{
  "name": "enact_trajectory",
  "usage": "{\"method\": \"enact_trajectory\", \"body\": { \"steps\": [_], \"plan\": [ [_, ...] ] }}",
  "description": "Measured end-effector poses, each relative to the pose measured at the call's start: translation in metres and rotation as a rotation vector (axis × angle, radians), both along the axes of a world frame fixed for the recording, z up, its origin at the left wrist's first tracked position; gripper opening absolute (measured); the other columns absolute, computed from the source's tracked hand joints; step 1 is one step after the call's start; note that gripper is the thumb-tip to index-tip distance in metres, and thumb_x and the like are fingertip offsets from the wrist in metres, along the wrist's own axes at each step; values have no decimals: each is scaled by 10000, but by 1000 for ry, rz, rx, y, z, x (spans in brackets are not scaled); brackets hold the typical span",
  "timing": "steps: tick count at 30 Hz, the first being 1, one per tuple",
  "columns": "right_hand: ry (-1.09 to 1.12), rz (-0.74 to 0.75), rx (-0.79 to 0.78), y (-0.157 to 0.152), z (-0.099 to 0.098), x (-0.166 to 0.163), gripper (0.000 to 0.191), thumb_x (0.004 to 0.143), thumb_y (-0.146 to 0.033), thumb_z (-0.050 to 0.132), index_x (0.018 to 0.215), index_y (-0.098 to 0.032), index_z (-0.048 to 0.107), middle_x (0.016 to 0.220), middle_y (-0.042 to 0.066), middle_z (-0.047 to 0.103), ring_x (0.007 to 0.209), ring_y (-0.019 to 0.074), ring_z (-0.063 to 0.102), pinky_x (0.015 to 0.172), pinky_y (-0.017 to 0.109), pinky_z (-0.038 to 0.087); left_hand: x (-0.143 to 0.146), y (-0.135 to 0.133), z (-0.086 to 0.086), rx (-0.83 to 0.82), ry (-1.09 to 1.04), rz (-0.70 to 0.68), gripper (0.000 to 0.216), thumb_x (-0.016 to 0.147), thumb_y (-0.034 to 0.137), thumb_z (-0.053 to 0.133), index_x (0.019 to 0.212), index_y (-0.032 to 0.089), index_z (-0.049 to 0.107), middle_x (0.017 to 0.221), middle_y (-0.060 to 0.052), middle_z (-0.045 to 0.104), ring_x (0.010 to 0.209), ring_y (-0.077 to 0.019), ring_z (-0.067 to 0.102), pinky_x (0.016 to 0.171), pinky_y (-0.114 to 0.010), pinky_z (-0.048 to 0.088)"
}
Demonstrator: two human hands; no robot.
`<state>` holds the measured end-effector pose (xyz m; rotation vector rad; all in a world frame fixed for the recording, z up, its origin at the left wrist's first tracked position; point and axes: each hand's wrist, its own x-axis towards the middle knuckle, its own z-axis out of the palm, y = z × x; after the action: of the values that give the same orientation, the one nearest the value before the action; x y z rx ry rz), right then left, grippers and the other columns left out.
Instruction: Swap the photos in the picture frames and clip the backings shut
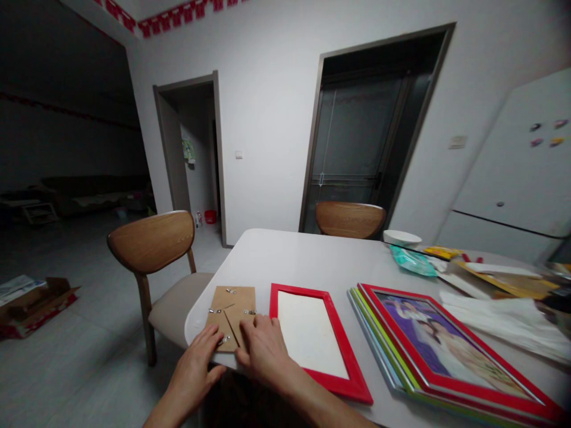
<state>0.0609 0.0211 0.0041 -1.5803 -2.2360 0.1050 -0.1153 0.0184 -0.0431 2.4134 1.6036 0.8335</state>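
A brown photo frame backing board (241,297) with metal turn clips and a slanted easel leg lies at the table's near left corner. My left hand (200,356) rests on its left side, fingers stretched out and thumb apart. On its near right part lies my right hand (263,345), fingers loosely bent over the board and thumb by the near edge. Just right of that hand is a red photo frame (341,339) lying flat, with a blank white sheet (310,333) inside its border.
A stack of picture frames (388,351), red on top with a couple's photo, stands to the right. Behind it lie white paper wrapping (504,321), a teal packet (413,261) and a white bowl (401,238). Wooden chairs (154,241) stand at the table's left and far sides.
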Motion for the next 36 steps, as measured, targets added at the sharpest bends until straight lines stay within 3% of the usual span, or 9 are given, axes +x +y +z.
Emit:
{"method": "enact_trajectory", "body": {
  "steps": [6, 10, 13, 19, 27, 31, 36],
  "plan": [
    [228, 36, 1, -5, 17, 19, 322, 658, -264, 503, 971, -204, 547, 887, 55, 514, 801, 169, 480, 717, 283, 354, 3, 1, 26, 29, -175, -44, 369, 649, 203, 579, 1016, 225, 556, 1161, -59, 522, 1070, -221, 469, 918, -379, 376],
    [322, 25, 34, -15, 32, 52, 314, 675, -250, 478, 973, -193, 560, 875, 55, 525, 797, 163, 494, 733, 275, 379, 34, -6, 52, 45, -231, -149, 326, 689, 230, 567, 1014, 212, 558, 1177, -66, 507, 1107, -222, 429, 942, -393, 345],
    [344, -34, -3, -24, 30, 86, 318, 685, -257, 462, 975, -175, 562, 902, 70, 539, 825, 170, 511, 757, 278, 394, 66, -10, 60, -20, -205, -272, 324, 705, 235, 570, 1024, 182, 551, 1196, -85, 487, 1128, -220, 402, 957, -380, 327],
    [293, -206, -32, -39, 13, 140, 289, 677, -310, 471, 912, -194, 595, 936, 82, 561, 885, 199, 520, 813, 302, 386, 118, -12, 53, -53, -188, -441, 231, 735, 179, 528, 963, 185, 558, 1133, -58, 523, 1074, -197, 442, 937, -322, 337],
    [123, -219, 42, -35, -11, 143, 314, 683, -312, 461, 938, -197, 605, 911, 81, 560, 871, 205, 507, 794, 322, 377, 133, -4, 38, -67, -86, -386, 114, 751, 139, 474, 775, 188, 574, 842, -25, 592, 836, -178, 529, 814, -315, 388],
    [30, -212, 101, -37, -19, 136, 301, 696, -308, 458, 938, -211, 608, 914, 82, 561, 877, 220, 481, 762, 335, 365, 126, -8, 37, -68, -88, -375, 161, 732, 200, 520, 888, 188, 559, 1011, -59, 568, 963, -203, 490, 906, -363, 322],
    [-13, -176, 80, -39, -14, 136, 290, 739, -318, 420, 945, -225, 603, 918, 70, 552, 869, 204, 465, 752, 311, 351, 119, -15, 34, -129, -67, -371, 427, 622, 328, 644, 1001, 163, 537, 1194, -122, 474, 1121, -265, 385, 981, -452, 203]
  ]
}}
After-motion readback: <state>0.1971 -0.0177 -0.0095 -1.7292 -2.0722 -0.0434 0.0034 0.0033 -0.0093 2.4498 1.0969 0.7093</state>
